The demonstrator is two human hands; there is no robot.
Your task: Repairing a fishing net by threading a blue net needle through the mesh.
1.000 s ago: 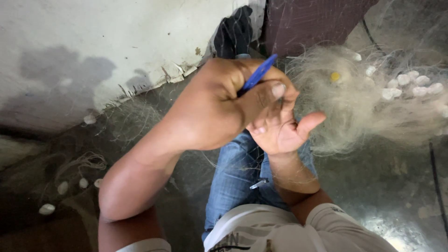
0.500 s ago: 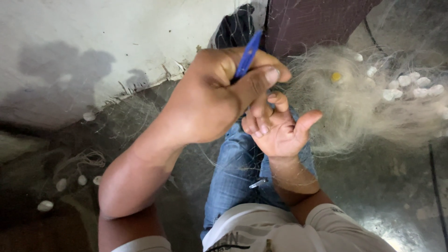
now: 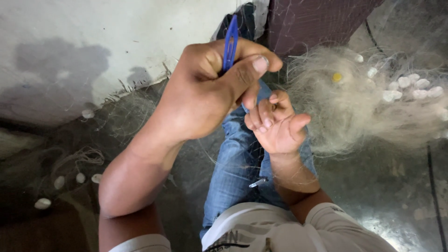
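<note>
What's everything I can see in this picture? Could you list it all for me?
netting needle: one, blue, upright in the left hand's grip
fishing net heap: one, pale grey, bunched at right
small floats: several, white, on the heap at right
yellow float: one, on the heap
floats on floor: a few, white, lower left among loose net
wall: whitish, stained, upper left
dark panel: one, maroon, top centre
jeans: blue, on the person's leg, centre
left hand: closed around the needle
right hand: fingers curled, palm up, just below the left hand
</note>
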